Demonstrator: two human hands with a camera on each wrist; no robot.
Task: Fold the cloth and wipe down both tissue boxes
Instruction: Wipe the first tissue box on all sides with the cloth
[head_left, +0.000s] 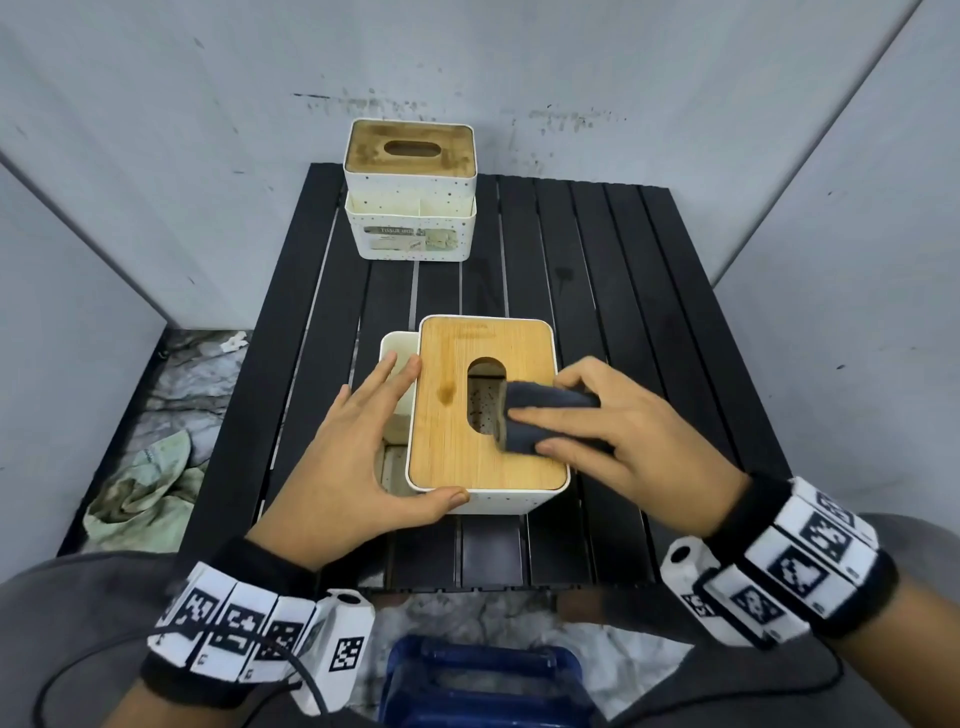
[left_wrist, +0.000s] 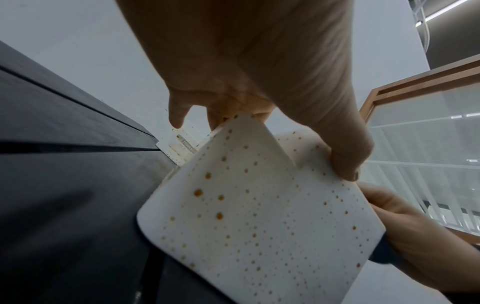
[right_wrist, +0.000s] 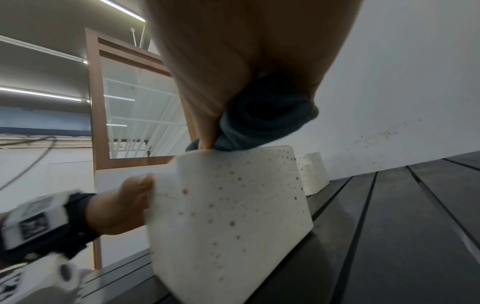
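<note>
Right hand (head_left: 618, 431) grips the folded dark cloth (head_left: 540, 418), thumb on top and fingers curled around it, pressing it onto the bamboo lid of the near tissue box (head_left: 485, 467), just beside the lid's oval slot. Left hand (head_left: 348, 457) braces that box: fingers straight along its left side over the attached side compartment, thumb against the front corner; nothing enclosed in it. The near tissue box stands on the black slatted table (head_left: 623, 291). Beyond it, well apart at the table's rear edge, stands the far tissue box (head_left: 410, 182), its lid darker and stained. A crumpled rag (head_left: 145, 488) lies on the floor left of the near box.
</note>
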